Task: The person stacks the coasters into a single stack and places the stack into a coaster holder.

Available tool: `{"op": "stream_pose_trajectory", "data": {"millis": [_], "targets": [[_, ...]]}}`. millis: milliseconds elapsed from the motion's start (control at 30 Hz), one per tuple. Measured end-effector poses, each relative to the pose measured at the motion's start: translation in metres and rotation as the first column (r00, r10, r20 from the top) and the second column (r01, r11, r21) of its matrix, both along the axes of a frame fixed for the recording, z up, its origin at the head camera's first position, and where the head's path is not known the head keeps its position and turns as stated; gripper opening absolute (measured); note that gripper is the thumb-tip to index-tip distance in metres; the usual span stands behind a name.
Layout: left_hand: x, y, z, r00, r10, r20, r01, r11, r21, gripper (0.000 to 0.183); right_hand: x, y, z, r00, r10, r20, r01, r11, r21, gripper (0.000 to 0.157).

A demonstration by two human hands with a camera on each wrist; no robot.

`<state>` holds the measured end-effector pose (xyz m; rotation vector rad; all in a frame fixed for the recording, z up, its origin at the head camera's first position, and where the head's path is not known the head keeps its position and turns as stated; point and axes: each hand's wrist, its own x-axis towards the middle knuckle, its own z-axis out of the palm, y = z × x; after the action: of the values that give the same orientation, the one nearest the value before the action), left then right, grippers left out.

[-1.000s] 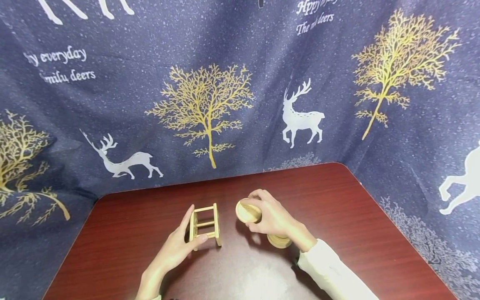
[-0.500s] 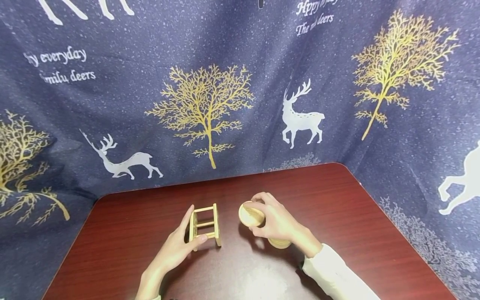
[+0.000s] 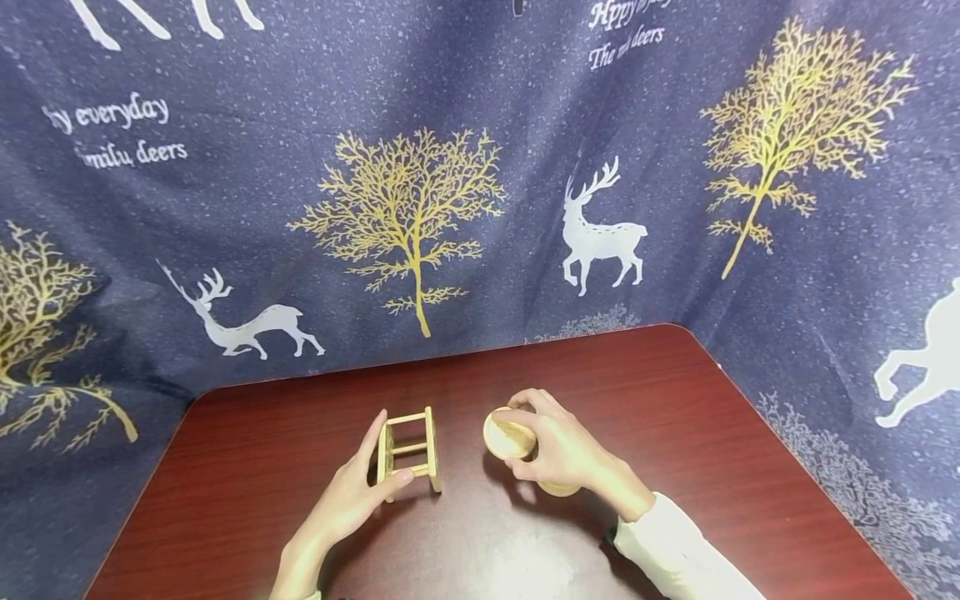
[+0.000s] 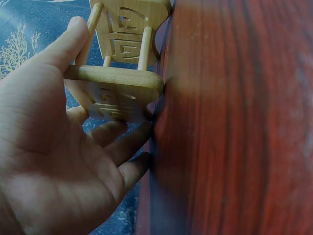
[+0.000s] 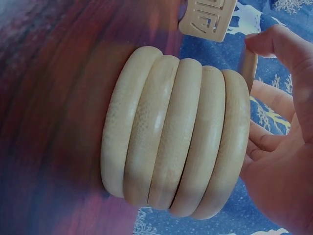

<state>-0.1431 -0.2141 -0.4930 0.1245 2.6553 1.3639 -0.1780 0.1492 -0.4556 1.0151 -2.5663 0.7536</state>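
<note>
A small bamboo coaster rack (image 3: 431, 446) with round rods stands on the table left of the middle. My left hand (image 3: 343, 500) grips its near left side; the left wrist view shows the thumb on top and the cut-out side panel (image 4: 120, 76) between thumb and fingers. My right hand (image 3: 566, 450) pinches a round bamboo coaster (image 3: 504, 437) by its rim, tilted with its face showing. Just behind that coaster, a stack of several coasters (image 5: 176, 132) sits on the table, mostly hidden under the hand in the head view. Only the held coaster's edge (image 5: 251, 71) shows in the right wrist view.
The reddish-brown wooden table (image 3: 285, 425) reaches back to a dark blue cloth (image 3: 480, 108) printed with deer and gold trees. Light glares off the tabletop near the front middle. White sleeve (image 3: 678, 546) covers the right forearm.
The right hand has drifted slightly right and toward the person, carrying the coaster closer over the stack. The left hand and the rack have stayed in place.
</note>
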Motion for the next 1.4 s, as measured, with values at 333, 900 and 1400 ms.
{"op": "stream_pose_trajectory", "data": {"millis": [333, 900, 1400], "targets": [[0.0, 0.0, 0.0, 0.999, -0.02, -0.048, 0.018, 0.999, -0.044, 0.107, 0.004, 0.011, 0.0, 1.0, 0.008, 0.006, -0.008, 1.0, -0.003, 0.061], [-0.002, 0.001, -0.003, 0.999, 0.024, 0.031, -0.024, 1.0, 0.005, 0.11, 0.009, 0.03, -0.005, 1.0, -0.003, -0.02, 0.002, 1.0, -0.012, 0.06], [-0.001, 0.002, -0.001, 0.999, 0.016, 0.034, -0.016, 1.0, -0.001, 0.11, 0.015, 0.04, -0.005, 0.999, -0.04, -0.013, 0.04, 0.999, 0.014, 0.062]]}}
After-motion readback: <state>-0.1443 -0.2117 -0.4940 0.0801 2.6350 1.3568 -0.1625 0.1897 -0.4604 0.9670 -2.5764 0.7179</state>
